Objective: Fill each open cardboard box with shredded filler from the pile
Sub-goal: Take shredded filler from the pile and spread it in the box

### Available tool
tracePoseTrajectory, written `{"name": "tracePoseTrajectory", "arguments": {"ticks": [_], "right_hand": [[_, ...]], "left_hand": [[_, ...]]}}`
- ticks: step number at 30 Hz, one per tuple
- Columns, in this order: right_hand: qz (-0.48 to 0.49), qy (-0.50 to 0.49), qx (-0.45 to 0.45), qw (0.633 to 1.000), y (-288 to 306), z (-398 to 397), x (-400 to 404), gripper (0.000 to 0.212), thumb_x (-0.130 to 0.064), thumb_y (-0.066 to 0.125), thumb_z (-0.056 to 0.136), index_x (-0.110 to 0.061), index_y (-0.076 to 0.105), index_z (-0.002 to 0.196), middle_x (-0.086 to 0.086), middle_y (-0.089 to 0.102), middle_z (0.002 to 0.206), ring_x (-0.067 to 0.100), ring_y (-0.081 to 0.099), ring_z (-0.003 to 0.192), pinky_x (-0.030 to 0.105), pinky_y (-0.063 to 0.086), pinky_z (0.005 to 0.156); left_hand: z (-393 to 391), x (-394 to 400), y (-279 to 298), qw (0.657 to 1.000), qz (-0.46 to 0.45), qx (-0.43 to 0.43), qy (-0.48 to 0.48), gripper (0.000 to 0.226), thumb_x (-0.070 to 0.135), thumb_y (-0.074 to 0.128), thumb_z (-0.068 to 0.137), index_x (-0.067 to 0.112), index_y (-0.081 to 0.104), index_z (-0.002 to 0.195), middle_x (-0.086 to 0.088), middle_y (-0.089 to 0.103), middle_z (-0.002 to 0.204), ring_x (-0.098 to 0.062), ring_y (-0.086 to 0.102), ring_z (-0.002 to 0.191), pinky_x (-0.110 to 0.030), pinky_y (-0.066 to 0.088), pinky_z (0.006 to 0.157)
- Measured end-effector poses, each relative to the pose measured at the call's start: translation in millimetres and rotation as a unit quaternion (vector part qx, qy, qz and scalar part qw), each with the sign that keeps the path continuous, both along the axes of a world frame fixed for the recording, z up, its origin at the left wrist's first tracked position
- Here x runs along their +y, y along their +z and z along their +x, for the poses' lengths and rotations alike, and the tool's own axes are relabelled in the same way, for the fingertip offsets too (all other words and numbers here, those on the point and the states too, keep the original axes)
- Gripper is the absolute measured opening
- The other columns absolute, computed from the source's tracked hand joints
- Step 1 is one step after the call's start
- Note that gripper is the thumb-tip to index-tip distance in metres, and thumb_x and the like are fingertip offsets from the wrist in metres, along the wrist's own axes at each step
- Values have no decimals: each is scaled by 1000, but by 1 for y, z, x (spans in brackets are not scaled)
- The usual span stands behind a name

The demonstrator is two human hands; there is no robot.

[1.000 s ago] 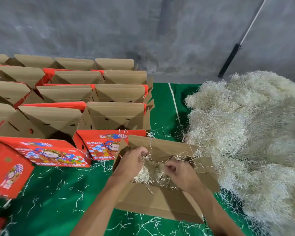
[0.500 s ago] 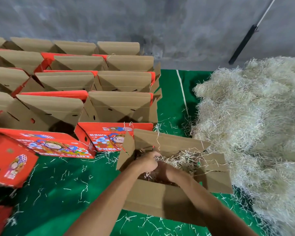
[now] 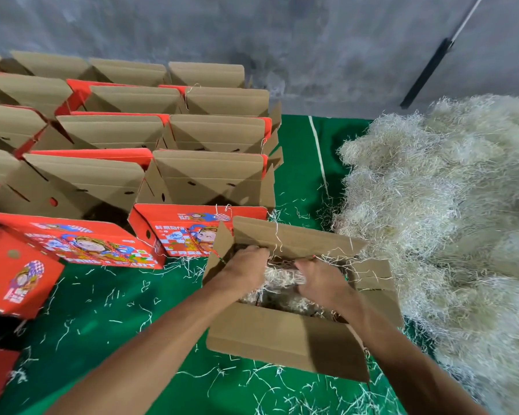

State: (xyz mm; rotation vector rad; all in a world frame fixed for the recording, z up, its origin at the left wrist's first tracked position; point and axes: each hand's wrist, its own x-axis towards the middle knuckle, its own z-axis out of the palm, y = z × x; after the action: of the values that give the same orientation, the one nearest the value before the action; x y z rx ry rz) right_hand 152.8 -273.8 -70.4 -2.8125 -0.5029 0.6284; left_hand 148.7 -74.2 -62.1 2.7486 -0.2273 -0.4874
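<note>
Since the frame half a second earlier, the 2 hands have drawn apart inside the open cardboard box point(image 3: 285, 339): then they were bunched together at its left end, now they sit side by side with filler showing between them. The left hand point(image 3: 243, 272) is knuckles-up with fingers curled down into the shredded filler point(image 3: 282, 277) in the box, at centre frame. The right hand point(image 3: 321, 283) is likewise curled, gripping the filler just right of it. The box stands on the green mat point(image 3: 102, 324), its flaps open. The pile point(image 3: 450, 220) of pale filler fills the right side of the frame, just beside the box. Rows of open boxes point(image 3: 210, 178) with red printed fronts fill the upper left.
</note>
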Motion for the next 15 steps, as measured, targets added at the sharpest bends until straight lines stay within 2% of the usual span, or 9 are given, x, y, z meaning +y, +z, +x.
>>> {"name": "tracePoseTrajectory", "arguments": {"ticks": [2,5,7,9,12,14,15], "right_hand": [[-114,43,-55,991,3,-1,-9,36,-14,59,91,-14,56,126,0,67,93,15,66,79,32,59,80],[-220,77,-79,969,1,-2,-16,24,-8,61,92,-11,62,116,3,68,101,16,67,87,33,59,84],[-276,90,-74,954,-2,-6,-14,24,-6,63,91,-11,64,115,5,69,103,19,67,91,35,58,84],[-322,106,-60,939,-6,-9,-11,24,-10,65,92,-12,67,116,5,70,108,22,67,97,37,56,85],[-339,107,-43,934,-14,-9,-11,30,-13,56,96,-15,66,123,4,68,124,23,63,116,36,47,98],[-308,90,-12,947,-12,-4,-14,31,-10,54,95,-14,65,123,6,68,123,24,62,117,35,45,100],[-269,72,21,960,-8,-1,-14,30,-9,54,92,-12,63,121,7,69,118,25,64,111,34,46,95]], "left_hand": [[-2,2,3,996,60,-42,-44,34,-11,59,81,7,60,109,-9,62,109,-23,60,102,-34,50,94],[-5,-3,5,978,162,-83,-103,26,-9,59,81,8,62,99,-13,66,111,-25,60,103,-40,47,100],[-6,-9,1,967,210,-65,-128,29,-4,65,80,9,65,106,-15,61,130,-28,53,125,-46,34,113],[-7,-10,-5,949,272,-20,-158,39,3,69,81,11,64,119,-14,50,145,-28,38,139,-47,21,119],[-3,-4,-11,909,356,49,-212,40,12,61,93,14,58,133,-10,41,153,-25,28,146,-44,12,121],[0,-2,-9,911,339,87,-216,37,6,55,94,13,60,130,-10,40,154,-26,24,148,-47,10,122],[0,-3,-7,927,304,93,-201,33,2,56,92,12,63,123,-12,44,150,-29,30,145,-50,17,120]]}}
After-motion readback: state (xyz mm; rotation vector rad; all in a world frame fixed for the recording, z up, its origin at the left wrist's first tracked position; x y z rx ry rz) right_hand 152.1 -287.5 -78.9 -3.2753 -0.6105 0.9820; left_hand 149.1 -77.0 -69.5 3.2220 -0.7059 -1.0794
